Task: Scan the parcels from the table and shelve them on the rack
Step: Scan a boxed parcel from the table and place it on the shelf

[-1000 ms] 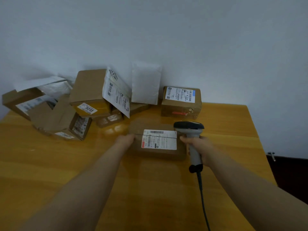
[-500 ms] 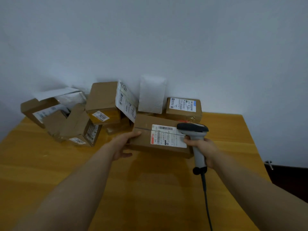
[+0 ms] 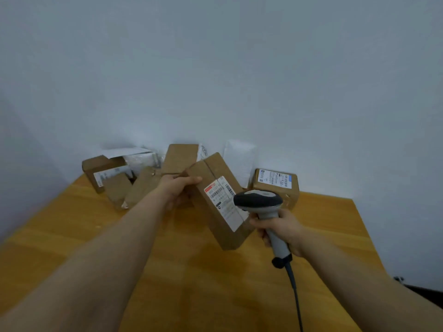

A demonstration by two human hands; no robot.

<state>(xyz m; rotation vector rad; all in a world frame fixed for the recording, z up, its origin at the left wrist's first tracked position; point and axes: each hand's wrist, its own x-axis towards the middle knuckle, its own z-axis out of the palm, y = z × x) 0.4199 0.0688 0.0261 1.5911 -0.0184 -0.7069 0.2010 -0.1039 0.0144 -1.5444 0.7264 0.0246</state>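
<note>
Parcel (image 3: pixel 217 204) tilts over table (image 3: pixel 191 283) centre, left hand (image 3: pixel 178 188) grips its far end; right hand (image 3: pixel 280 228) wraps scanner (image 3: pixel 261 204) handle, head just beside label (image 3: pixel 225 202). More parcels (image 3: pixel 143 171) piled far left by wall (image 3: pixel 215 68).

My worktop (image 3: pixel 323 231) is honey-yellow wood; the parcel (image 3: pixel 215 202) is brown cardboard with a white, red-cornered label (image 3: pixel 224 202); my scanner (image 3: pixel 260 202) is grey and black.
</note>
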